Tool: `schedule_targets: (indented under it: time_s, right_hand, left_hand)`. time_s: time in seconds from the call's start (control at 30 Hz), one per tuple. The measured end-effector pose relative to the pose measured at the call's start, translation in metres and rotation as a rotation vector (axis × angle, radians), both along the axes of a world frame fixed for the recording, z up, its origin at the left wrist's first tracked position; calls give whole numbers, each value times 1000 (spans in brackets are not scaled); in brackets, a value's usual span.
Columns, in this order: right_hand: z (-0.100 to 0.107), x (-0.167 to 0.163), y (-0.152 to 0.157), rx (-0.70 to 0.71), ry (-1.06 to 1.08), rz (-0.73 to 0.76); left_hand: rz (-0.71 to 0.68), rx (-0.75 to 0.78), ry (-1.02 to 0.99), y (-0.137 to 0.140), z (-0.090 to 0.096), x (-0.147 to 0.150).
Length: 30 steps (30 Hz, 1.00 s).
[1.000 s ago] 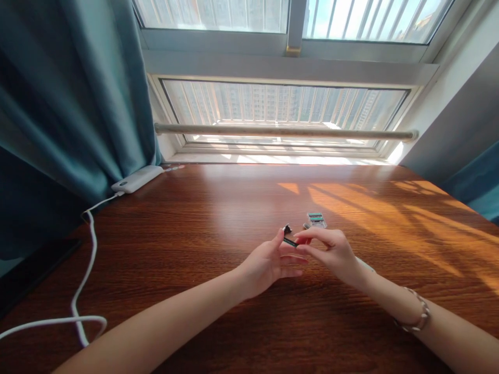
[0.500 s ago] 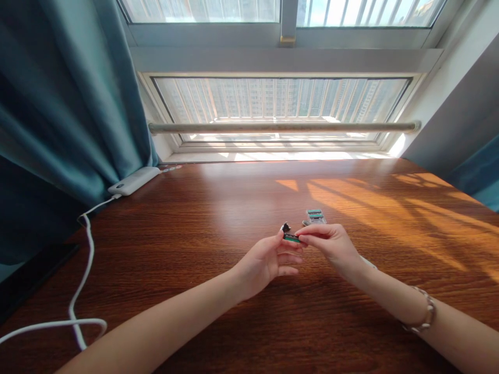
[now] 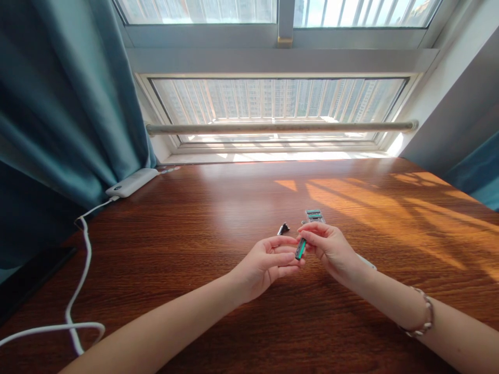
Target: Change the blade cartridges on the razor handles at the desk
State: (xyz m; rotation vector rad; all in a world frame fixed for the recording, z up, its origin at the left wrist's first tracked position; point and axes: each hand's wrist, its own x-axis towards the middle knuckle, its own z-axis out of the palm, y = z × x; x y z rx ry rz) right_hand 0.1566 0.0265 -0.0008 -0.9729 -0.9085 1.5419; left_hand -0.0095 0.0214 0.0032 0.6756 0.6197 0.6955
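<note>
A small green-and-black razor cartridge (image 3: 300,249) is held up between my two hands, tilted with one end low. My right hand (image 3: 331,248) pinches its upper end between thumb and fingertips. My left hand (image 3: 262,266) has its fingers stretched behind the cartridge, and its thumb tip rests against the lower end. A dark razor handle with a silvery shaft (image 3: 283,228) lies on the table just beyond my left fingers. Behind my right hand is a clear blade case (image 3: 314,214) with green-and-black cartridges in it, partly hidden by the hand.
The brown wooden table (image 3: 175,223) runs up to the window sill. A white box-shaped device (image 3: 132,182) with a white cable (image 3: 88,259) sits at the left by the blue curtain (image 3: 78,93). A pale flat object (image 3: 367,261) shows partly beneath my right wrist.
The cartridge has been turned from lying level to steeply tilted, and moved slightly right and nearer. My left thumb has shifted down, uncovering more of the razor handle.
</note>
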Motion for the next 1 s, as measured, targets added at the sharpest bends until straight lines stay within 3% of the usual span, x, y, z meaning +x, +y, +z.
schedule_targets:
  time_s: [0.23, 0.5, 0.77, 1.0]
  right_hand:
    - [4, 1, -2, 196, -241, 17]
    - [14, 9, 3, 443, -505, 244]
    - [13, 6, -4, 652, -693, 168]
    - [15, 3, -8, 673, -728, 140]
  left_hand:
    - [-35, -39, -5, 0, -2, 0]
    - [71, -36, -23, 3, -3, -1]
    - [60, -23, 5, 3, -4, -1]
    - [83, -13, -8, 3, -4, -1]
